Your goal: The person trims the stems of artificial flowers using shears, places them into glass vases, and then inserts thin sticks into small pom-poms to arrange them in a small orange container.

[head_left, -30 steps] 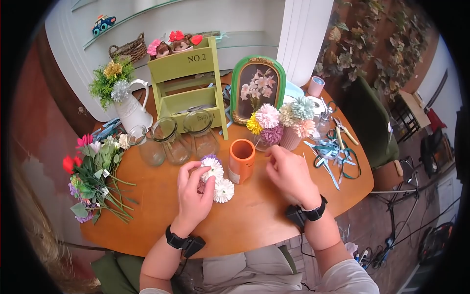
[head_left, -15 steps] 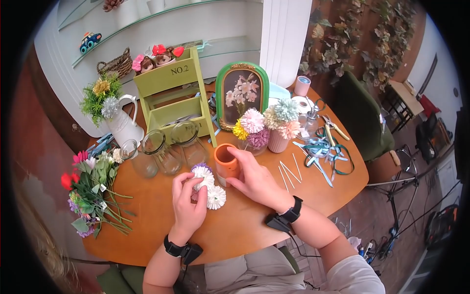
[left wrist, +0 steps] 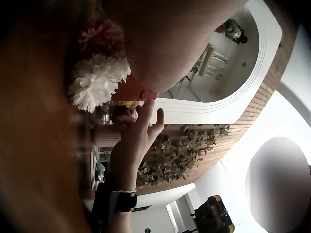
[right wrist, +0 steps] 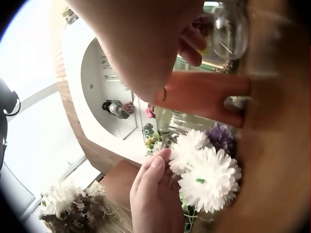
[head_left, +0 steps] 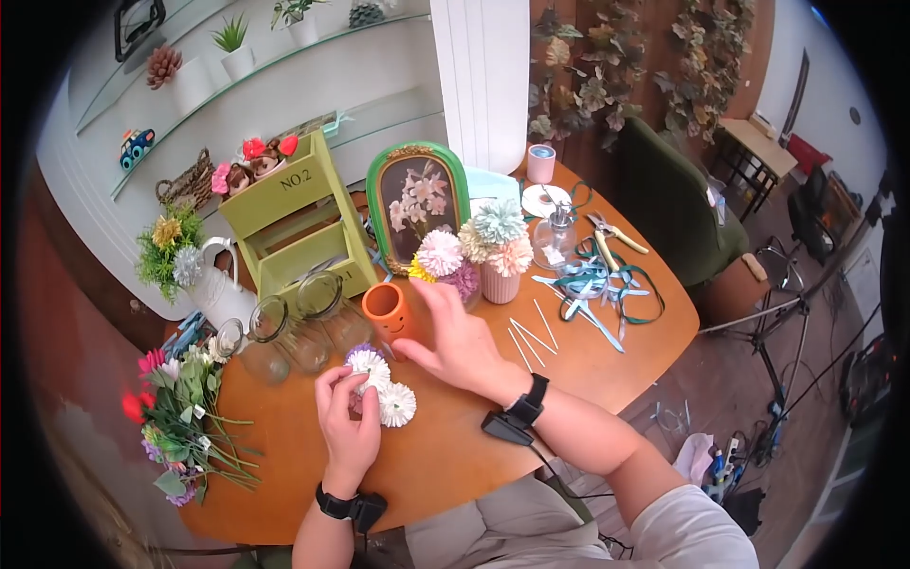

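Observation:
An orange cylindrical vase (head_left: pixel 387 318) with a drawn smiling face stands on the table; a notch shows at its base in the right wrist view. Beside it, my right hand (head_left: pixel 462 346) has fingers and thumb spread, the thumb tip right at the vase's lower side. In the left wrist view a fingertip (left wrist: pixel 149 104) overlaps the vase's rim. My left hand (head_left: pixel 349 431), loosely curled, has its fingertips over the edge of white flower heads (head_left: pixel 397 405) on the table. A purple flower head (right wrist: pixel 221 138) lies behind them, and nothing shows gripped in that hand.
Glass jars (head_left: pixel 268 351) stand left of the vase, with long-stemmed flowers (head_left: pixel 194 417) further left. Behind are a green stand (head_left: pixel 294 190), a picture frame (head_left: pixel 377 204) and a pink vase (head_left: pixel 500 284) of flowers. White sticks (head_left: pixel 545 330), ribbons (head_left: pixel 607 294) and pliers (head_left: pixel 607 248) lie right.
My right hand has come left from near the white sticks to the orange vase, whose face has turned into view. My left hand stays by the white flowers. The head view has shifted.

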Tool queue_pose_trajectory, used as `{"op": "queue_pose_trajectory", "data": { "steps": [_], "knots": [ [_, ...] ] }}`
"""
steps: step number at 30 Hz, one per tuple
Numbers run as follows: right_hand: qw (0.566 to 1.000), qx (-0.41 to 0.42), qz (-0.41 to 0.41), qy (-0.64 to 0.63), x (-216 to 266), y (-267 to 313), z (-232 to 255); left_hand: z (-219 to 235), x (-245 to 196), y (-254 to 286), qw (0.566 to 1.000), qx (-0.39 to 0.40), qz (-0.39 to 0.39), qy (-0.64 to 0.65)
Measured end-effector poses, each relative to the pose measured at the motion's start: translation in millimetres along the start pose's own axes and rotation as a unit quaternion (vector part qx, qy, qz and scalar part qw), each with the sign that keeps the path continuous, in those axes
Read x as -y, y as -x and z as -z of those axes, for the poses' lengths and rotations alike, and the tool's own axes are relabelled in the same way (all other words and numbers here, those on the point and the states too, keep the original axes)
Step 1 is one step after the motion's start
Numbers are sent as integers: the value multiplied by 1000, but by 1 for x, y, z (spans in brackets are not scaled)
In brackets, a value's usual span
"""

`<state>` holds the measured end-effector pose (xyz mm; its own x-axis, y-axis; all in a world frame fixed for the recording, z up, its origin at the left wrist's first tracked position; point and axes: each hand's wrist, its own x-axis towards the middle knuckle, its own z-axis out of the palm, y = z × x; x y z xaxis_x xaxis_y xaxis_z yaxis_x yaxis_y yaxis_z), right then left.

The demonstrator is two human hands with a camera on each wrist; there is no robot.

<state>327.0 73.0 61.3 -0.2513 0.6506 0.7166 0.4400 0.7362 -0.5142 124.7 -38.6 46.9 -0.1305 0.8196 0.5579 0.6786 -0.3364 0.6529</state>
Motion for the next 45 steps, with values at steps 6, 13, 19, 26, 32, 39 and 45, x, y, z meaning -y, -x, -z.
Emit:
{"op": "queue_pose_trajectory", "data": {
  "steps": [6, 13, 19, 26, 32, 39, 45],
  "knots": [
    [992, -14, -65, 104, -14, -2, 29, 3, -2, 0, 1000, -10, 8, 3],
    [966, 84, -156, 186, -33, 9, 19, 1, 2, 2, 1000, -7, 6, 11],
    [974, 52, -147, 166, -37, 10, 14, -1, 4, 2, 1000, -8, -6, 14],
    [978, 82, -163, 106, -49, 10, 4, 0, 1, 2, 1000, -5, 6, 20],
    [976, 69, -181, 99, -60, 7, -5, -1, 2, 0, 999, -11, -46, -27],
    [974, 71, -158, 144, -31, 7, 12, 0, -2, 2, 999, -4, 34, 23],
    [971, 97, -202, 87, -37, 6, 13, 0, -3, 2, 999, 3, 30, 24]
  ]
}}
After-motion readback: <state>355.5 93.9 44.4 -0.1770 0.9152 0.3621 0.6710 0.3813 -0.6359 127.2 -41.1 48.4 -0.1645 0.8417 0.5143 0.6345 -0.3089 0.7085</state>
